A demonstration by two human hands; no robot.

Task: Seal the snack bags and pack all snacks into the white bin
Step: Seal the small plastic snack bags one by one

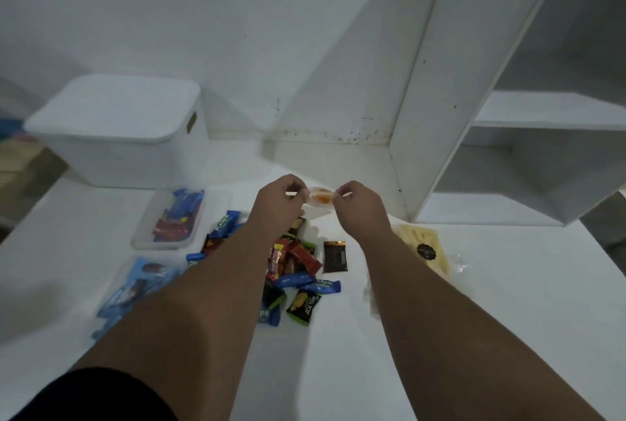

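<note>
A: So, what are the hands doing?

B: Both are raised over the table [508, 302], beyond the loose snacks. The left hand [281, 204] pinches one end of a small clear bag [320, 200] with something orange inside, and the right hand [359, 210] pinches the other end. The bag hangs between them, off the table.

A: And the white bin?

B: The white bin [118, 156] stands at the far left of the table with its lid on, well apart from the hands.

A: What else lies about?

B: A clear tub [145, 241] in front of the bin holds blue and red wrapped sweets. A loose pile of wrapped snacks [294, 265] lies under and between the forearms, with a dark brown sachet [334, 256] just beside it. A bag of pale yellow sticks [423, 248] with a round black label lies right of the right wrist. A blue packet [135, 288] lies at the near left. A white shelf unit [474, 116] stands at the far right.
</note>
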